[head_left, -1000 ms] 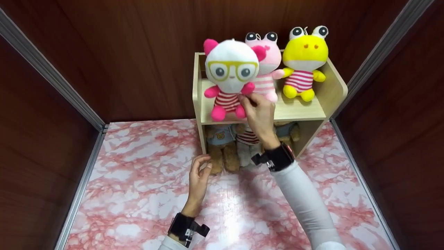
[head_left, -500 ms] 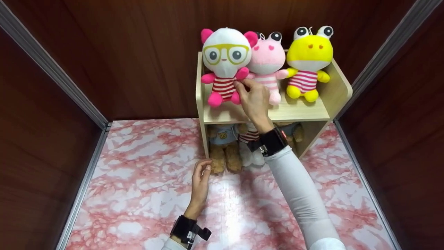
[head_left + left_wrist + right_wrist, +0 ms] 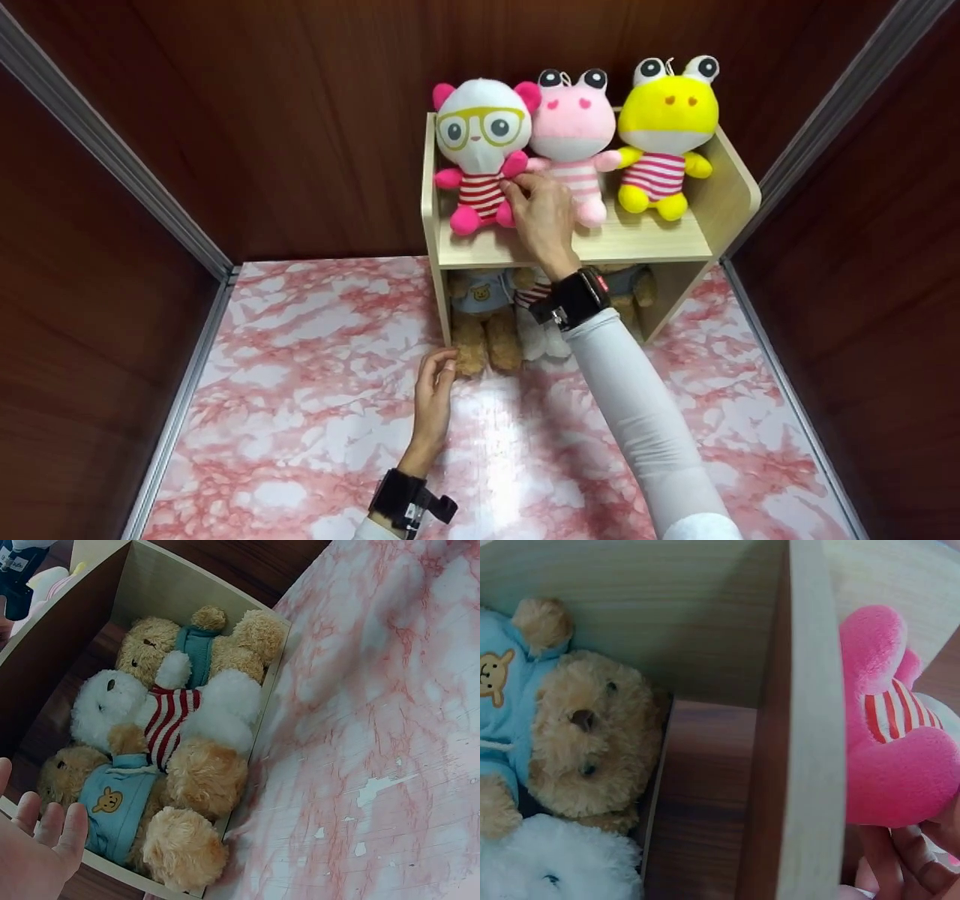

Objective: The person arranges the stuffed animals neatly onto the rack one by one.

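Observation:
My right hand (image 3: 544,221) pinches the striped side of a white plush toy (image 3: 484,135) with pink ears and yellow glasses. That toy sits at the left end of the upper shelf (image 3: 487,251), beside a pink frog plush (image 3: 574,120). In the right wrist view its pink feet (image 3: 904,776) show past the board edge, with fingers behind them. My left hand (image 3: 433,401) holds nothing, its fingers relaxed near the foot of a brown teddy bear (image 3: 484,330). The left wrist view shows those fingers beside the bear's blue shirt (image 3: 116,802).
A yellow frog plush (image 3: 667,142) sits at the shelf's right end. In the lower compartment, a white bear (image 3: 172,712) in a striped top lies between the brown bear and another teddy (image 3: 202,649). Dark wood walls (image 3: 330,150) surround the marbled floor (image 3: 315,390).
My right hand has carried the glasses plush back and left from the shelf's front, then lowered it beside the pink frog. The left hand has barely moved.

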Available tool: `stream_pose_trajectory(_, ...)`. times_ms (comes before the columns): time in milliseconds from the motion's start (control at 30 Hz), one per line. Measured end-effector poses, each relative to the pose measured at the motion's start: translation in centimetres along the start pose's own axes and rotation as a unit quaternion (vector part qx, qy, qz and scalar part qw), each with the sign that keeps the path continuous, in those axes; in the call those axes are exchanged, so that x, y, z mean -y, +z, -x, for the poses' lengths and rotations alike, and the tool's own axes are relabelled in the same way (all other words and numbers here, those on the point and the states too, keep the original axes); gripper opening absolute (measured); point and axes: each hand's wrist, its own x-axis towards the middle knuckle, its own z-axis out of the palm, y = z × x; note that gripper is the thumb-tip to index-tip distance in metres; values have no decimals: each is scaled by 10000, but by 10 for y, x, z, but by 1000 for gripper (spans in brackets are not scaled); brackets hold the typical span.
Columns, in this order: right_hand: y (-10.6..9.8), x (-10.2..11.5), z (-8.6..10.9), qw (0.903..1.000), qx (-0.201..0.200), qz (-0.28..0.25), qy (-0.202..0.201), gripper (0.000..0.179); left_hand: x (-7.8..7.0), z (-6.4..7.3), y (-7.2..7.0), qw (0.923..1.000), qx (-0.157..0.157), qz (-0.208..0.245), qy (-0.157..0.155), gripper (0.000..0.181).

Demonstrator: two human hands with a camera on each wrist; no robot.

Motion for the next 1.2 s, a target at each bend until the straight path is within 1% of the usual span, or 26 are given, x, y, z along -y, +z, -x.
stream_pose_trajectory(167,1,-3,0,9996,36,288,-61,19,0,0,0,10000,27,-76,39,29)
stream_pose_trajectory(300,-1,-5,5,9989,-36,412,-236,21,1,-1,-1,9999,43,-70,121,28)
stream_pose_trajectory(367,-3,-7,10,9984,-183,369,-382,24,1,-1,-1,9999,34,-75,139,27)
stream_pose_trajectory(433,-6,-12,17,9964,-468,240,-663,27,1,-2,-1,9998,18,-128,116,28)
stream_pose_trajectory(500,-9,-18,25,9901,-842,39,-1123,28,0,-3,-2,9998,-5,-183,78,28)
stream_pose_trajectory(533,-11,-21,30,9851,-1025,-54,-1380,28,0,-3,-3,9997,-20,-217,76,28)
stream_pose_trajectory(600,-15,-30,39,9728,-1322,-197,-1894,28,-1,-5,-5,9996,-22,-269,125,27)
stream_pose_trajectory(667,-20,-40,52,9612,-1508,-263,-2296,30,-1,-8,-8,9991,3,-318,278,26)
stream_pose_trajectory(733,-25,-50,66,9550,-1568,-284,-2502,34,-2,-12,-13,9978,50,-382,540,28)
stream_pose_trajectory(800,-30,-62,81,9536,-1551,-286,-2563,37,-3,-17,-19,9956,114,-445,813,30)
stream_pose_trajectory(900,-37,-78,102,9556,-1436,-255,-2561,38,-4,-26,-28,9909,167,-618,1184,33)
stream_pose_trajectory(967,-40,-89,115,9584,-1382,-232,-2485,37,-5,-31,-36,9859,150,-925,1384,35)
stream_pose_trajectory(1067,-47,-104,132,9631,-1287,-147,-2358,38,-6,-37,-48,9740,65,-1553,1649,37)
stream_pose_trajectory(1133,-51,-114,141,9649,-1271,-126,-2296,38,-7,-40,-56,9631,32,-1989,1815,41)
stream_pose_trajectory(1200,-57,-126,150,9661,-1230,-21,-2270,39,-8,-43,-63,9543,43,-2290,1920,44)
